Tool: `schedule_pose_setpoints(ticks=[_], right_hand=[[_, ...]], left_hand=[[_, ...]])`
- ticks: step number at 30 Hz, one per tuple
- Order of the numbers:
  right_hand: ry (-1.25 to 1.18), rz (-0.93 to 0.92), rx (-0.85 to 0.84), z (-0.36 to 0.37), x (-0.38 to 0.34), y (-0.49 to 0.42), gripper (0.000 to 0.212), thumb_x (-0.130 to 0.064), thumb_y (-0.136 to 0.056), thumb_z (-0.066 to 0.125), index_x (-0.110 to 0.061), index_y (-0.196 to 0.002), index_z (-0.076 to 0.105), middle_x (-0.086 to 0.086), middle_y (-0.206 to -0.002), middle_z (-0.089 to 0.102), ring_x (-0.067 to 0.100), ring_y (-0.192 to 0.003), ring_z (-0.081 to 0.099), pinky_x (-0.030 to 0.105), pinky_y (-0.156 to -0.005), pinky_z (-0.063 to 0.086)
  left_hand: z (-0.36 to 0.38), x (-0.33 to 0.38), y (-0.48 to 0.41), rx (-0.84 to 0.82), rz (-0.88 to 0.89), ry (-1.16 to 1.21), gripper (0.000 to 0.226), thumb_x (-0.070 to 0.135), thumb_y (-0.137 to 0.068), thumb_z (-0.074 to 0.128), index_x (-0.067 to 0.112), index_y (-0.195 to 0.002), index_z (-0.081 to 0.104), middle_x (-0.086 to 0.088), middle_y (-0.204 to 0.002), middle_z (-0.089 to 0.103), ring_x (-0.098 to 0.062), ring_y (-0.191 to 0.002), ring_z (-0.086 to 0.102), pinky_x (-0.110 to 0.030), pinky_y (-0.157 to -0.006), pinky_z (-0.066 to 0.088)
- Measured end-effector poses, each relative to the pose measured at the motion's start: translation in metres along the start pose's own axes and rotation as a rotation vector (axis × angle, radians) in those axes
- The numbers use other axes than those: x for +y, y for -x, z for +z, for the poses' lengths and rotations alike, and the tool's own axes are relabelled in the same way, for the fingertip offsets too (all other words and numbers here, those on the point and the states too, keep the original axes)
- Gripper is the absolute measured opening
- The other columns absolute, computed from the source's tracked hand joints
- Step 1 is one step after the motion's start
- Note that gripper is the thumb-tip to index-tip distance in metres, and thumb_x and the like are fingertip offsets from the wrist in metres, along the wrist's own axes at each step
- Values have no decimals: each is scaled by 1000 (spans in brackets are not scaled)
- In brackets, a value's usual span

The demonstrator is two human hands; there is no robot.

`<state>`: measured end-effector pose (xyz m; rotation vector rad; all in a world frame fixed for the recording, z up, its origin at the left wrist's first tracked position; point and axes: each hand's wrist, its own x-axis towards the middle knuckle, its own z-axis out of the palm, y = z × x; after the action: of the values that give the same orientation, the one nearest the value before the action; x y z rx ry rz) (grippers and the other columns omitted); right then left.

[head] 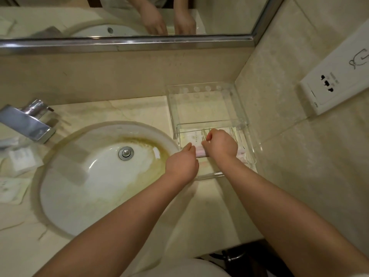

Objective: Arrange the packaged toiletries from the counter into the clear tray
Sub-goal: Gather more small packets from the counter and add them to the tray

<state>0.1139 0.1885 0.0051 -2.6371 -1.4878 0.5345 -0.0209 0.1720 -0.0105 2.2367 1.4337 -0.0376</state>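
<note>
A clear plastic tray (242, 121) stands on the counter in the right corner, beside the sink. A flat white packet with green stripes (194, 136) lies in its near compartment. Below it lies a pink and white packaged item (200, 152). My right hand (220, 143) is inside the tray, fingers curled on the pink item's right part. My left hand (182, 163) reaches over the tray's left wall and pinches the same item's left end. More white packets (22, 158) lie on the counter left of the sink.
A round white sink (103, 176) fills the middle, with a chrome tap (30, 120) at its upper left. A mirror (127, 17) runs along the back wall. A white wall socket (331, 86) sits on the right wall. Another flat packet (11, 189) lies at the far left.
</note>
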Motion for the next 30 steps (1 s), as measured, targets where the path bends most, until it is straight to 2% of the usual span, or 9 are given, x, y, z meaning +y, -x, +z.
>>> schedule_pose_setpoints(ticks=[2, 3, 6, 8, 10, 18, 23, 27, 30], right_hand=[[-19, -40, -5, 2, -3, 9, 20, -23, -86, 61, -25, -100, 75, 2, -103, 71, 26, -95, 67, 29, -69, 48], [-31, -66, 5, 3, -5, 15, 24, -21, -88, 60, -24, -106, 75, 3, -107, 71, 27, -99, 66, 31, -71, 49], [-61, -161, 66, 6, -20, 40, 31, -20, -90, 58, -22, -119, 69, 5, -118, 67, 27, -109, 61, 37, -82, 50], [-103, -243, 95, 11, -34, 57, 32, -18, -89, 57, -21, -120, 67, 5, -119, 66, 27, -110, 60, 38, -85, 50], [-190, -337, 46, 19, -56, 76, 32, -15, -89, 57, -20, -119, 67, 4, -118, 66, 26, -107, 62, 37, -86, 50], [-283, -732, -353, 79, -172, 180, 27, -21, -90, 59, -23, -116, 66, -5, -106, 71, 19, -93, 66, 32, -82, 51], [-280, -802, -470, 102, -230, 234, 28, -24, -91, 56, -23, -117, 66, -9, -98, 67, 17, -94, 64, 33, -82, 53], [-169, -855, -491, 123, -277, 254, 33, -27, -93, 56, -21, -125, 63, -5, -112, 67, 18, -104, 61, 31, -86, 48], [-133, -823, -474, 140, -314, 262, 37, -30, -93, 56, -21, -129, 61, -1, -125, 64, 20, -109, 62, 31, -87, 48]], left_hand=[[-5, -3, 3, 48, 32, 13, 33, 26, -96, 40, 11, -123, 52, -2, -137, 51, -28, -97, 64, -33, -59, 42], [-7, -5, 5, 66, 39, 43, 34, 27, -96, 40, 11, -124, 52, -3, -136, 52, -28, -100, 64, -34, -61, 45], [-15, -13, 22, 132, 28, 191, 36, 21, -94, 44, 12, -127, 55, -4, -136, 54, -27, -107, 62, -39, -76, 53], [-20, -22, 40, 206, 3, 282, 35, 16, -89, 49, 11, -123, 60, -7, -125, 61, -28, -107, 60, -40, -82, 51], [-24, -42, 68, 285, -59, 324, 37, 13, -86, 52, 10, -122, 62, -9, -120, 64, -29, -108, 57, -40, -88, 48], [-28, -161, 225, 515, -513, 281, 40, 9, -88, 50, 13, -127, 58, -5, -129, 60, -25, -117, 53, -34, -97, 43], [-34, -233, 309, 625, -792, 351, 38, 8, -90, 49, 8, -127, 59, -11, -127, 60, -27, -118, 55, -33, -97, 42], [-49, -298, 348, 722, -985, 477, 34, 17, -98, 45, 10, -128, 58, -9, -123, 65, -26, -111, 60, -30, -88, 46], [-57, -349, 363, 716, -1055, 470, 31, 16, -96, 49, 11, -125, 61, -9, -120, 66, -26, -107, 61, -32, -85, 47]])
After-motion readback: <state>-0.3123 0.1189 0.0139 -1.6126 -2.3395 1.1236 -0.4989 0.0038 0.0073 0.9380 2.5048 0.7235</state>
